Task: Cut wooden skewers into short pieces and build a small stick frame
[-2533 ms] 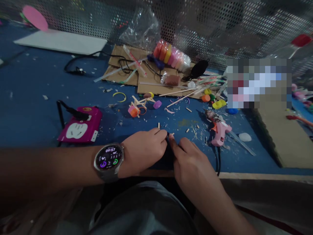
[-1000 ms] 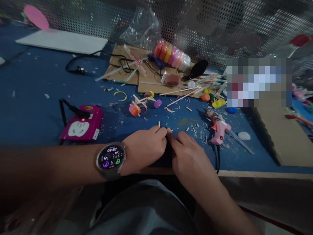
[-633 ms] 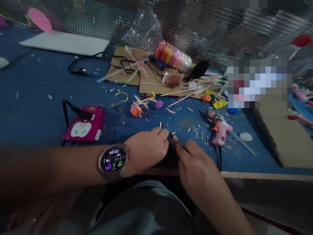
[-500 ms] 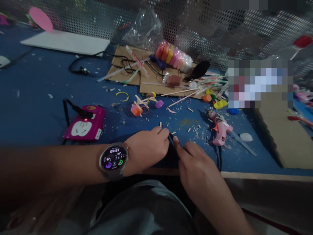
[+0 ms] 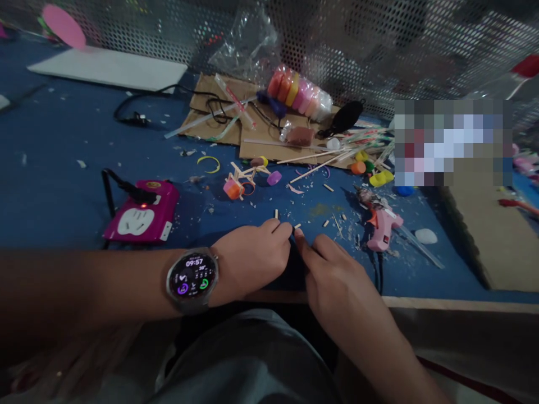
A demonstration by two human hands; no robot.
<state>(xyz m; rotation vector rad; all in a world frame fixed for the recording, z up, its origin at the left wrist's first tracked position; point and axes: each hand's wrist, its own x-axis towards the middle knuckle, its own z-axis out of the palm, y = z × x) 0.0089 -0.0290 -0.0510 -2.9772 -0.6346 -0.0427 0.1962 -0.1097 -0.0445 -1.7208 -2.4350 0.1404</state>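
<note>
My left hand (image 5: pixel 256 255), with a smartwatch (image 5: pixel 192 280) on its wrist, is closed low over the front of the blue table; its fingers hide what they pinch. Close to its right, my right hand (image 5: pixel 337 272) is curled with the index finger stretched toward the left fingertips. A narrow dark thing shows between the two hands, too covered to name. Just beyond the left knuckles a short wooden stick piece (image 5: pixel 276 214) shows, and another pale bit (image 5: pixel 297 226) lies by the right fingertip.
A magenta power strip (image 5: pixel 145 216) stands left, a pink glue gun (image 5: pixel 382 227) right. Beyond are a small stick frame with orange clay (image 5: pixel 233 189), cardboard (image 5: pixel 269 148), packed colored clay (image 5: pixel 297 92) and thin sticks (image 5: pixel 314 168). A cardboard slab (image 5: pixel 497 235) lies far right.
The right index fingertip has shifted slightly left and up, nearer the left fingers, and less of the dark thing shows between them. The view has moved a little.
</note>
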